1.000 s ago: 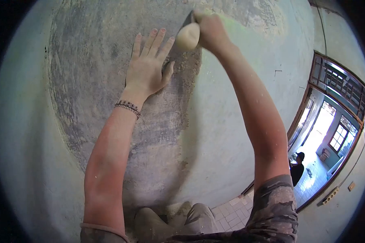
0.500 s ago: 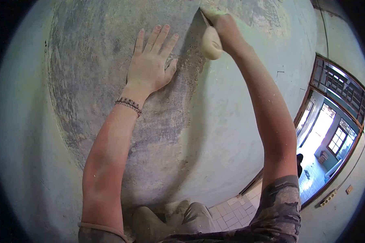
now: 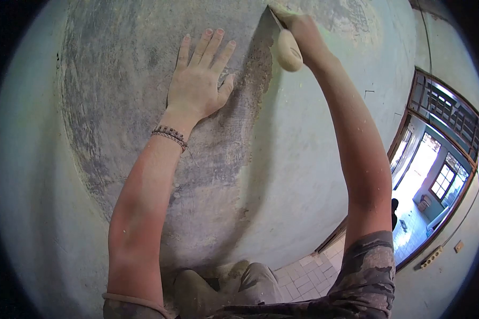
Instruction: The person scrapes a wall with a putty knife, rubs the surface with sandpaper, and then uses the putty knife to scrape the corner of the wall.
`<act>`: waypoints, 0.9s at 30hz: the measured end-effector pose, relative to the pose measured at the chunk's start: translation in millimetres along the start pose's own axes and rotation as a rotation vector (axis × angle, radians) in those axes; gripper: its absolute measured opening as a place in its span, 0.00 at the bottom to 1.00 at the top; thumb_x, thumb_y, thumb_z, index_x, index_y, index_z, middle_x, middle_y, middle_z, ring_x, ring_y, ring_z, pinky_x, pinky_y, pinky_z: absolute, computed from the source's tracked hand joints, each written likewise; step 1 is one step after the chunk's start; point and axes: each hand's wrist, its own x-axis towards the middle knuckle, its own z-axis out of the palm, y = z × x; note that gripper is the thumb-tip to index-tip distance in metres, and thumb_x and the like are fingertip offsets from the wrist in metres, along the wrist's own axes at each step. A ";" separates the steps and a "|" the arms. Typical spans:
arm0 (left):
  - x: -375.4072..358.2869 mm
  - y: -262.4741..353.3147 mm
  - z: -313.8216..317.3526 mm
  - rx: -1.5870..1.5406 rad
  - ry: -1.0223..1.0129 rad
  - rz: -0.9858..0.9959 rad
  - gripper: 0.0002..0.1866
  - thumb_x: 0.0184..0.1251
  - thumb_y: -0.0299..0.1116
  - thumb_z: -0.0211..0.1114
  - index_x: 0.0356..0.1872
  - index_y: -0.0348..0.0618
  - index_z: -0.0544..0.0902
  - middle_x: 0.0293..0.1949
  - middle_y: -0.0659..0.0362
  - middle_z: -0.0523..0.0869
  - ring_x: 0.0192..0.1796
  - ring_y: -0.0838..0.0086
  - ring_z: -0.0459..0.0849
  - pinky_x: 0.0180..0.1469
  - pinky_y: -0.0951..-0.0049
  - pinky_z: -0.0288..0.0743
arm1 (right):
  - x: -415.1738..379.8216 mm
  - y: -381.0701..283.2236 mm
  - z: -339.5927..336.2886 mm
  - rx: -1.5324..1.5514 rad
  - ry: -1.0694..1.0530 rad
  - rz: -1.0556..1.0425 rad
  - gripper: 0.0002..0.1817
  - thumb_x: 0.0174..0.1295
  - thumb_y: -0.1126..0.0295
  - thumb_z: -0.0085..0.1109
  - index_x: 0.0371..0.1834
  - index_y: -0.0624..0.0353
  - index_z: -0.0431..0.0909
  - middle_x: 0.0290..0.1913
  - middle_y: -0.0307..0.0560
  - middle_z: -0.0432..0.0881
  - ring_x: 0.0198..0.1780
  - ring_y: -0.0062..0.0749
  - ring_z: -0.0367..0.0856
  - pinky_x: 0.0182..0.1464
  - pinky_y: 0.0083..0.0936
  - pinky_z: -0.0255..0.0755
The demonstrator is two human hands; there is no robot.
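My left hand (image 3: 198,87) lies flat on the wall (image 3: 207,175), fingers spread and pointing up, holding nothing. A beaded bracelet circles that wrist. Higher up and to the right, my right hand (image 3: 306,40) is closed on a scraper (image 3: 290,52) with a rounded, cream-coloured handle. Its thin blade is seen edge-on, the tip at the wall near the top of the view; my fingers partly hide it. Around both hands the wall shows bare grey, mottled patches, bordered on the right by pale green paint with a ragged edge.
At the right, a wooden door frame (image 3: 407,127) opens onto a bright tiled room with a window. A power strip (image 3: 431,257) hangs on the wall beside it. My knees (image 3: 258,282) are below, close to the wall, with floor tiles (image 3: 306,276) to their right.
My right hand has moved slightly right with the scraper, and more bare grey shows along the paint edge below the blade. My left hand stays in place.
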 end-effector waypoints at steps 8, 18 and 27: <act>-0.8 0.3 0.5 -0.024 0.028 0.003 0.31 0.70 0.51 0.49 0.73 0.61 0.62 0.76 0.62 0.57 0.77 0.70 0.52 0.79 0.57 0.36 | -89.3 -53.3 37.6 0.221 0.055 0.171 0.27 0.63 0.72 0.47 0.68 0.52 0.68 0.63 0.58 0.75 0.64 0.47 0.74 0.66 0.32 0.67; -1.4 2.9 6.1 0.027 0.071 0.003 0.30 0.70 0.51 0.50 0.73 0.62 0.63 0.75 0.63 0.59 0.76 0.70 0.55 0.78 0.57 0.39 | -187.7 -123.8 48.8 0.138 0.047 0.232 0.25 0.62 0.71 0.53 0.64 0.68 0.68 0.62 0.65 0.73 0.66 0.57 0.69 0.70 0.46 0.61; -1.8 4.2 10.5 -0.001 0.155 0.040 0.29 0.70 0.53 0.50 0.72 0.66 0.63 0.75 0.65 0.59 0.76 0.69 0.56 0.78 0.55 0.40 | -195.6 -123.6 47.2 0.107 0.040 0.227 0.24 0.61 0.73 0.51 0.63 0.69 0.69 0.61 0.64 0.74 0.64 0.55 0.72 0.67 0.45 0.65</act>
